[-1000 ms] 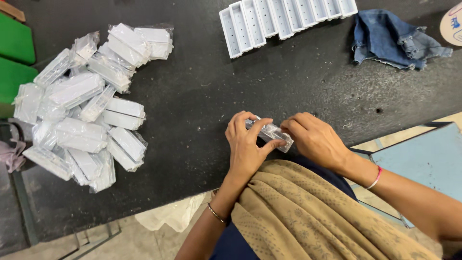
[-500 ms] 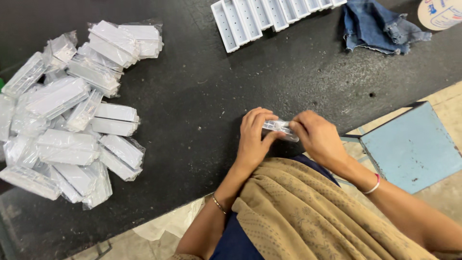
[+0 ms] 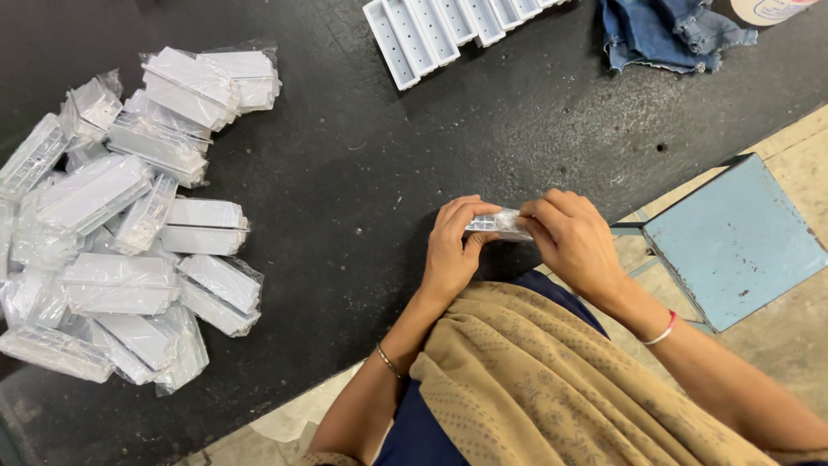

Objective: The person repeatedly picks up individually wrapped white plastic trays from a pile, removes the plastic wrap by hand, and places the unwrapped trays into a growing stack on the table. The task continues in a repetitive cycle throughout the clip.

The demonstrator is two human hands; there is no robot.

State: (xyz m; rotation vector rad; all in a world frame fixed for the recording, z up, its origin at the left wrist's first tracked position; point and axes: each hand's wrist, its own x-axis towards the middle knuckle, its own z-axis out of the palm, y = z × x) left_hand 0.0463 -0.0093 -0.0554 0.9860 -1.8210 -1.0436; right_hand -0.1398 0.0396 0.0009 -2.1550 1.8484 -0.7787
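A small bagged white plastic part, judged light, rigid and slippery in its film, is gripped at its ends by left hand and right hand, over the black table edge

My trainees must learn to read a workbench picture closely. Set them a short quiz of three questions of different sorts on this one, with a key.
1. True or false: the left hand and the right hand hold the small plastic-wrapped part between them.
2. Where does the pile of bagged white parts lie? A) on the blue stool B) on the black table, to the person's left C) on the blue cloth
3. Fill in: the row of unbagged white trays lies at the table's far edge, beside a crumpled ____ cloth.

Key: 1 true; 2 B; 3 blue.
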